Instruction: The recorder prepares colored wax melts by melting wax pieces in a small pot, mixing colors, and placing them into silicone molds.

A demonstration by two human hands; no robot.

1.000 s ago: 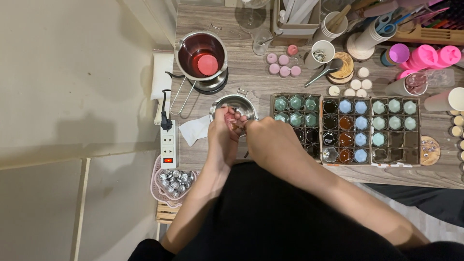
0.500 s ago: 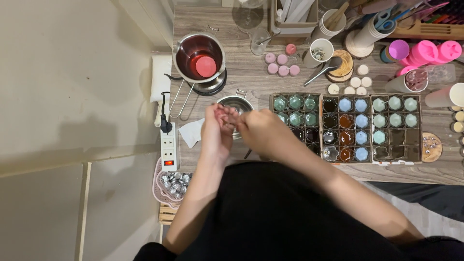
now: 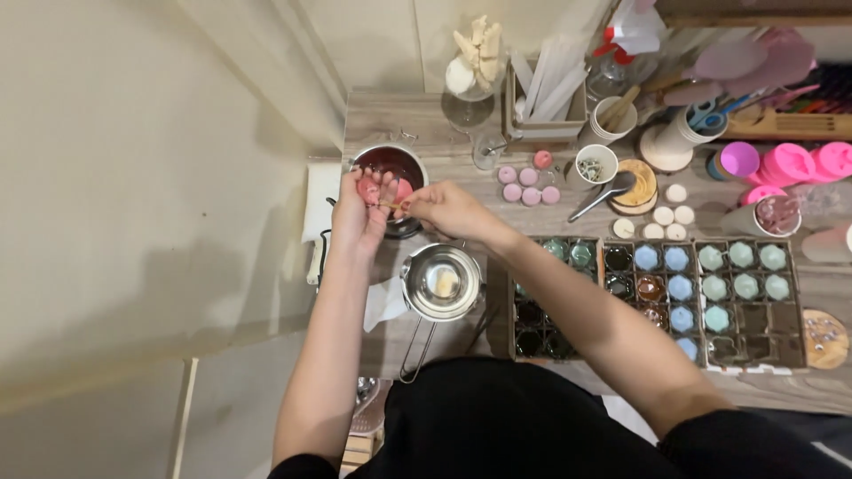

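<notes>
Both my hands meet over a small metal pot (image 3: 383,160) of dark red liquid at the table's far left. My left hand (image 3: 358,220) is curled around a small pink piece (image 3: 369,189) above the pot. The fingertips of my right hand (image 3: 446,209) pinch a thin short stick (image 3: 391,206) that points toward the left hand. Below the hands stands a steel pouring jug (image 3: 441,282) with a pale lump in it and a wire handle.
Dark mould trays (image 3: 674,293) hold blue, green and brown wax shapes on the right. Pink rounds (image 3: 525,184), white rounds (image 3: 670,213), a spoon (image 3: 602,197), cups, pink containers (image 3: 799,161) and a box of sticks (image 3: 546,98) crowd the back. A wall runs along the left.
Both hands have moved from above the steel jug away from me to the red pot. The view has tilted, so the table sits lower in the frame.
</notes>
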